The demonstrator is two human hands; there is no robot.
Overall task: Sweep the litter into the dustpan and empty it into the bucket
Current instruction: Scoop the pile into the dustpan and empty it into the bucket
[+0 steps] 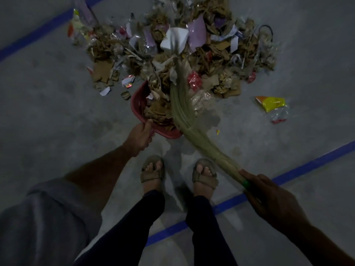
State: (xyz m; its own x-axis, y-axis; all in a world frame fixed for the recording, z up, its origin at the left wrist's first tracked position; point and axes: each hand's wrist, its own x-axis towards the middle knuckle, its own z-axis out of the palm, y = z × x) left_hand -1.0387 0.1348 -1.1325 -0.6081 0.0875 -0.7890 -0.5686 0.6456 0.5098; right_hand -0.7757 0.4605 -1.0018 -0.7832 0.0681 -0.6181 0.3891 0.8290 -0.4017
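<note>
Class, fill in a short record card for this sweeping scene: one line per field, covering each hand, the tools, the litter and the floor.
Left hand: grips the handle of the red dustpan
Right hand: grips the grass broom near its green band
Dustpan: on the floor, partly filled with cardboard scraps
Broom: bristles lie across the dustpan mouth into the litter pile
Litter pile: cardboard, paper and wrappers, beyond the dustpan
Stray piece: yellow wrapper apart, right of the pile
Floor: grey with blue lines
Bucket: not in view
</note>
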